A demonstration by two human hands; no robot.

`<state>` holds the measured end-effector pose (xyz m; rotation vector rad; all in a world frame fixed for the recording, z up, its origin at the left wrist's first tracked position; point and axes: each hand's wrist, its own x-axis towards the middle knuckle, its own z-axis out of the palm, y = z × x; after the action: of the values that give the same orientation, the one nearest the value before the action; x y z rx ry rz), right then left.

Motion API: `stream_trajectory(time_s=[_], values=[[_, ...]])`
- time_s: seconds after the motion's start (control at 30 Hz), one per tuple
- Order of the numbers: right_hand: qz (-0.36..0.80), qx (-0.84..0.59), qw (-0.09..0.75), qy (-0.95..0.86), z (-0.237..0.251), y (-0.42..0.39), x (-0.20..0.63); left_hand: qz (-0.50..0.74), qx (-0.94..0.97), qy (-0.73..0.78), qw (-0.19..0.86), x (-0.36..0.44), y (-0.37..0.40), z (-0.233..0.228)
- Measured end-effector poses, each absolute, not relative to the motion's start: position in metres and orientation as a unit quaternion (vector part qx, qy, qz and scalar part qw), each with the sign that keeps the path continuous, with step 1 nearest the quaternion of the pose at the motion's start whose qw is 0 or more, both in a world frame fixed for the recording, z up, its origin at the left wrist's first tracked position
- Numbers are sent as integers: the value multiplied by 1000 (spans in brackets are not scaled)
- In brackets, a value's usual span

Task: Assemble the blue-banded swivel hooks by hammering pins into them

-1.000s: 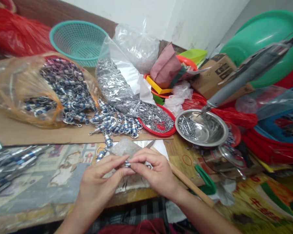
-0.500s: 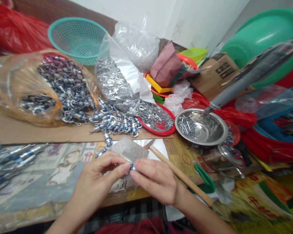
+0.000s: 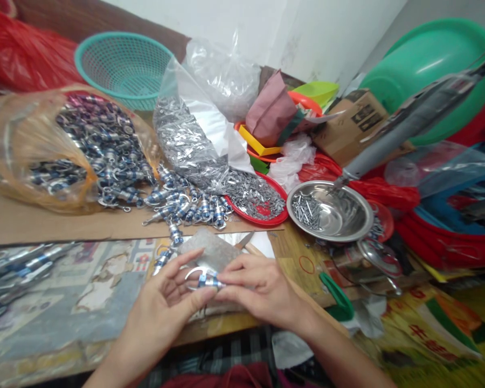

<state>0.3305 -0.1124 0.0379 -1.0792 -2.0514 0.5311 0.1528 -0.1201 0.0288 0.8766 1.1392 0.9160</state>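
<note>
Over a grey metal block at the table's front, both hands hold a small blue-and-silver metal fitting with a curved silver hook on its left side. My left hand supports it with the thumb at its lower edge, the index finger raised apart behind. The thumb and fingers of my right hand pinch its right end. Similar fittings lie in a loose heap beyond the block. A hammer-like tool with a wooden handle lies partly hidden behind my right hand and forearm.
An orange-tinted plastic bag spills more fittings. Small flat metal pieces cover a red plate. Pins lie in a steel bowl, with a grey-handled tool slanting above. At the left are shiny metal parts; a teal basket stands behind.
The fitting, mostly covered by the fingers before, now shows its body and hook. My left fingers have spread, and my right hand has shifted slightly. The whole view has moved a little.
</note>
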Motion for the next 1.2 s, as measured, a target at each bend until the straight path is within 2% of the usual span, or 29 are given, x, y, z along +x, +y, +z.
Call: stream_trajectory(time_s=[0.07, 0.1, 0.13, 0.23, 0.37, 0.53, 0.7, 0.73, 0.8, 0.87, 1.0, 1.2], values=[[149, -509, 310, -789, 40, -86, 351, 402, 379, 511, 658, 155, -120, 28], [83, -580, 275, -762, 40, -70, 362, 402, 377, 516, 656, 157, -120, 29], [27, -649, 195, -735, 39, -54, 373, 402, 375, 520, 653, 158, -119, 29], [9, -696, 114, -709, 32, -13, 396, 401, 370, 519, 658, 161, -118, 28], [18, -697, 70, -713, 20, 10, 399, 410, 353, 512, 667, 161, -116, 24], [44, -684, 96, -722, 24, 18, 401, 421, 349, 491, 677, 157, -114, 20], [80, -641, 193, -738, 36, -22, 378, 408, 350, 473, 698, 154, -112, 17], [100, -617, 219, -750, 36, -37, 368, 409, 351, 473, 698, 154, -112, 17], [169, -493, 326, -789, 34, -68, 346, 414, 349, 471, 696, 153, -112, 16], [153, -397, 366, -828, 31, -93, 328, 419, 349, 463, 699, 153, -112, 15], [70, -381, 299, -872, 32, -110, 318, 422, 348, 449, 707, 154, -113, 15], [159, -408, 190, -879, 48, -99, 331, 426, 346, 457, 701, 155, -114, 19]])
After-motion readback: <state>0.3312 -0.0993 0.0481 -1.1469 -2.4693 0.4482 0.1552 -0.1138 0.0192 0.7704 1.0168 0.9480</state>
